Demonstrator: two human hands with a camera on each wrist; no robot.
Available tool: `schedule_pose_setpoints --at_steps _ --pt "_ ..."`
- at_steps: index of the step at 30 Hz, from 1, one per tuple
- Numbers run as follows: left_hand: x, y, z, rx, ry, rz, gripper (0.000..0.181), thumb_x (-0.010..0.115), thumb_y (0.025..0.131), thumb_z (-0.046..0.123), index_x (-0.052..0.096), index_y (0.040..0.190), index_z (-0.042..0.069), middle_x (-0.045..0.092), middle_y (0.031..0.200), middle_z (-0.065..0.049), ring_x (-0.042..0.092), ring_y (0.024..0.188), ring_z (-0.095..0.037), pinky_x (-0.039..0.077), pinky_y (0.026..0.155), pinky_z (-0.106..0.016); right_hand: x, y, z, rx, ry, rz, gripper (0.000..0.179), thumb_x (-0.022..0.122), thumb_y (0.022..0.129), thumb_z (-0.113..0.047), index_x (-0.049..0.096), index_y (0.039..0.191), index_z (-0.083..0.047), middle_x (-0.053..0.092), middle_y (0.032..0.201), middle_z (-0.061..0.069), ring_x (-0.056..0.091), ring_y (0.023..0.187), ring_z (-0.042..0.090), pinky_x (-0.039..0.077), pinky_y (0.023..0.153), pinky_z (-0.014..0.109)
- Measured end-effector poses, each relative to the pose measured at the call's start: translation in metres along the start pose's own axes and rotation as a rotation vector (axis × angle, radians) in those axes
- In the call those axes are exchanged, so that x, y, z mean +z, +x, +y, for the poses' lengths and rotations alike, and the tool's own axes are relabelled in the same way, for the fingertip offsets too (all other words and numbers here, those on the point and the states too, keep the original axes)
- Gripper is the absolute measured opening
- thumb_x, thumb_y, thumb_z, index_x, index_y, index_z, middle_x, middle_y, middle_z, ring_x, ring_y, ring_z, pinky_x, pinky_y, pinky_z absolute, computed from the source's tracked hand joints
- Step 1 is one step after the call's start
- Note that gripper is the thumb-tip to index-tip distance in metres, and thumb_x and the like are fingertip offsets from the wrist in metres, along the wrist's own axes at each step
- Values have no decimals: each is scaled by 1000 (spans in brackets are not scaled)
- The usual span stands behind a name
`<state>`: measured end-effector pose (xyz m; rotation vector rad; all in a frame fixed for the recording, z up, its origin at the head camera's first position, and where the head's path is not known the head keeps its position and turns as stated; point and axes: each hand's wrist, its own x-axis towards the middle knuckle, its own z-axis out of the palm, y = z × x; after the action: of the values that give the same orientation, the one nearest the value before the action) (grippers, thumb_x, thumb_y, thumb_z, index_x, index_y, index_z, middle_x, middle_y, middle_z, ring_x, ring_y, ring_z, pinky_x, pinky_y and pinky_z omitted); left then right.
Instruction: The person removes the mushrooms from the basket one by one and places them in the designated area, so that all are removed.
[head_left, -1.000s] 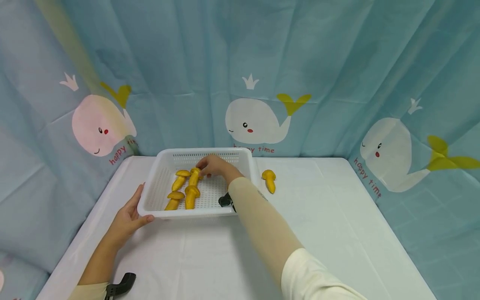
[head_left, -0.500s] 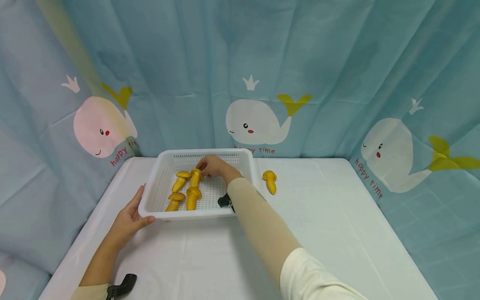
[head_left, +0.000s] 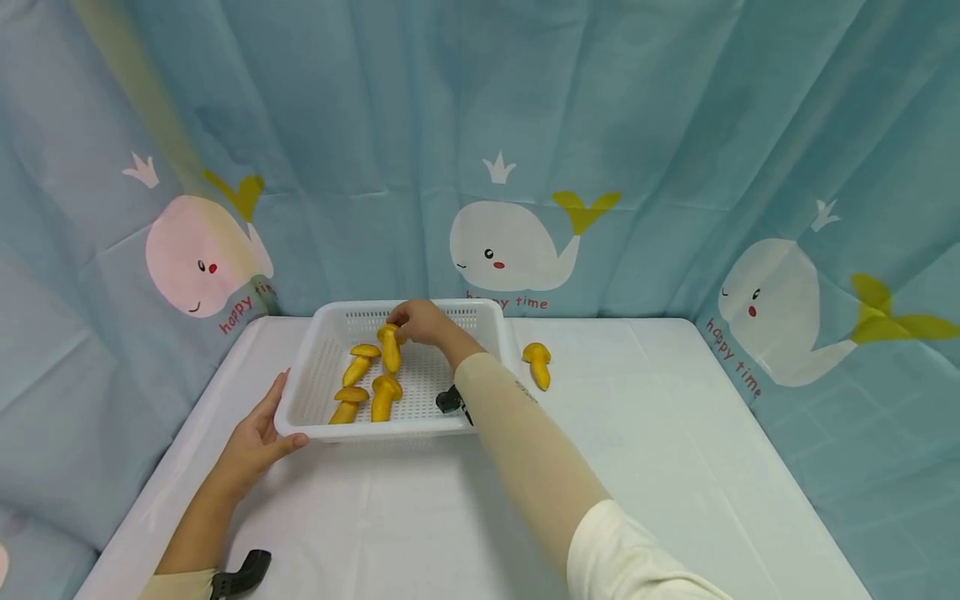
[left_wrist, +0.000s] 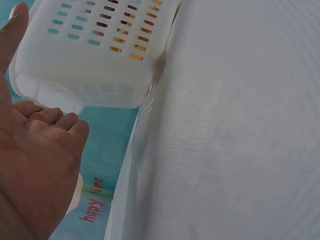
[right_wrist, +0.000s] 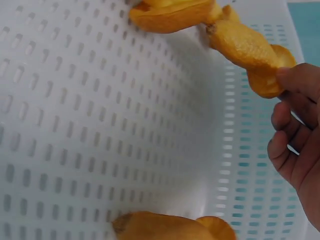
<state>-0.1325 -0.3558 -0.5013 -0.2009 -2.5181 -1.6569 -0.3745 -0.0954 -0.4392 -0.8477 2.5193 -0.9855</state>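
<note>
My right hand (head_left: 423, 323) pinches a yellow mushroom (head_left: 391, 348) by its cap, over the back of a white perforated basket (head_left: 431, 427). In the right wrist view, thumb and fingertips hold the cap of this mushroom (right_wrist: 245, 46), its stem pointing away from the hand. Three more yellow mushrooms lie at the basket's left: one at the back (head_left: 362, 364) and two in front, a left mushroom (head_left: 349, 404) and a right mushroom (head_left: 386, 397). My left hand (head_left: 253, 442) grips the basket's left end, thumb at the front corner; its fingers sit by the rim in the left wrist view.
Another mushroom (head_left: 537, 365) lies on the white table (head_left: 660, 450), right of the basket. A further mushroom (right_wrist: 165, 227) shows at the bottom of the right wrist view. Blue whale-print curtains (head_left: 360, 167) stand behind and at both sides. My right forearm covers the basket's right front.
My right hand has moved the pinched mushroom up and toward the basket's back, apart from the mushroom in front of it. The left hand keeps its place on the basket.
</note>
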Motion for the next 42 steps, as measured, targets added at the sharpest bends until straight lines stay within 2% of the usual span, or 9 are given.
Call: schedule_pose_setpoints --at_steps 8,19,25,31,37,42 --pt "-1 1 2 -11 28 13 101 77 93 16 8 165 36 7 173 12 13 156 -3 38 99 -5 -26 -7 -18 -49 -68 29 32 65 101 -18 68 133 -15 69 125 -2 63 110 13 55 93 27" --pt "-3 -2 4 2 35 7 100 76 93 15 8 165 30 6 173 7 12 157 -7 39 97 -4 -59 -24 -36 -135 -53 33 33 67 100 -21 68 133 -15 70 126 -1 62 116 13 53 95 25" --pt "-4 -1 5 -11 33 4 101 76 93 16 7 165 33 6 173 9 12 158 -9 39 97 -4 -76 -40 -45 -171 -110 57 35 65 101 -23 67 135 -16 69 128 -1 62 110 12 53 92 24" --pt "-3 2 4 -4 40 2 101 76 94 16 7 165 33 6 173 11 12 156 -3 38 98 -4 -92 -62 -50 -190 -118 63 35 65 101 -26 67 135 -18 68 129 -2 62 107 12 54 89 25" --pt "1 2 4 -2 27 -4 101 76 94 16 8 166 29 6 173 8 12 158 -9 37 98 -3 -97 -77 -42 -226 -132 108 30 67 100 -26 70 130 -21 70 123 -7 60 97 11 53 84 24" --pt "1 -1 1 -18 56 1 100 76 94 19 7 165 36 6 173 11 13 156 -3 37 98 -3 -97 -91 -37 -256 -140 127 29 67 101 -25 71 129 -21 71 119 -9 56 86 14 49 74 23"
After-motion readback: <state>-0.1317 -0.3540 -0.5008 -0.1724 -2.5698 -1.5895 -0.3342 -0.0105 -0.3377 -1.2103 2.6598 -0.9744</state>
